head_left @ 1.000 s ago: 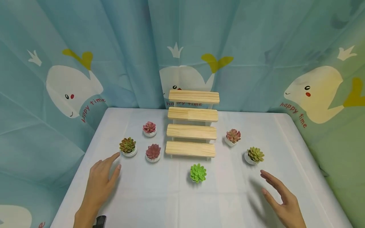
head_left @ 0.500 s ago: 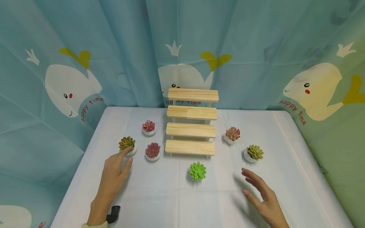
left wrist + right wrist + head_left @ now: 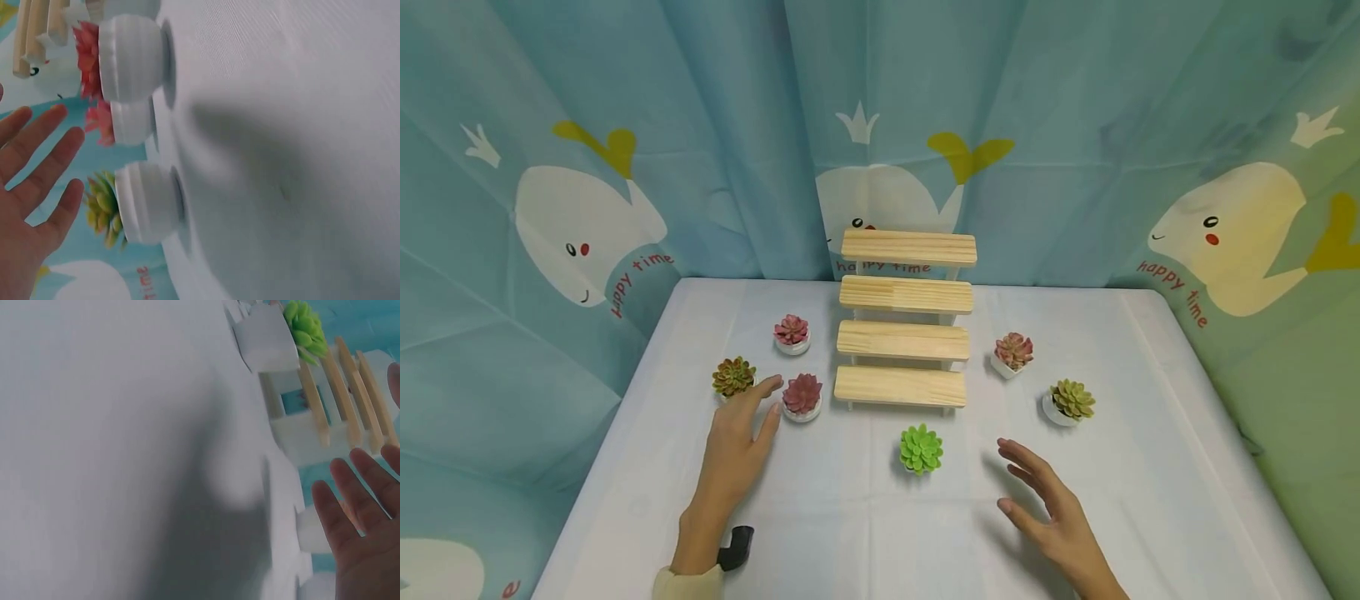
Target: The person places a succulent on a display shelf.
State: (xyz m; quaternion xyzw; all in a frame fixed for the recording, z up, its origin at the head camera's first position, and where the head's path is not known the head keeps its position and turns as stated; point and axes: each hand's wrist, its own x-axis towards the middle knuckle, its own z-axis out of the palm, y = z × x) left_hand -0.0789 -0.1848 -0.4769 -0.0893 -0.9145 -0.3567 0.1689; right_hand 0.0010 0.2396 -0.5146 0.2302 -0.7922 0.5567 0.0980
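My left hand [image 3: 737,446] hovers over the left of the table, fingers extended and holding nothing. Its fingertips are close beside a dark red succulent [image 3: 802,395] in a white pot, and the hand partly covers the pot of a green-brown succulent [image 3: 733,377]. Behind these stands a pink succulent [image 3: 792,330]. My right hand [image 3: 1051,508], fingers spread and without anything in it, is above the cloth to the right of a bright green succulent [image 3: 921,450]. Farther back on the right are a reddish succulent [image 3: 1013,352] and a yellow-green succulent [image 3: 1070,402].
A four-step wooden stand [image 3: 901,387] rises at the back middle of the white table [image 3: 865,550]. Behind it hangs a blue curtain [image 3: 737,100] with whale prints. A black strap piece [image 3: 737,547] is on my left wrist.
My left hand has moved right, past the green-brown succulent toward the dark red one. My right hand has moved left toward the bright green succulent. The pots have stayed in place.
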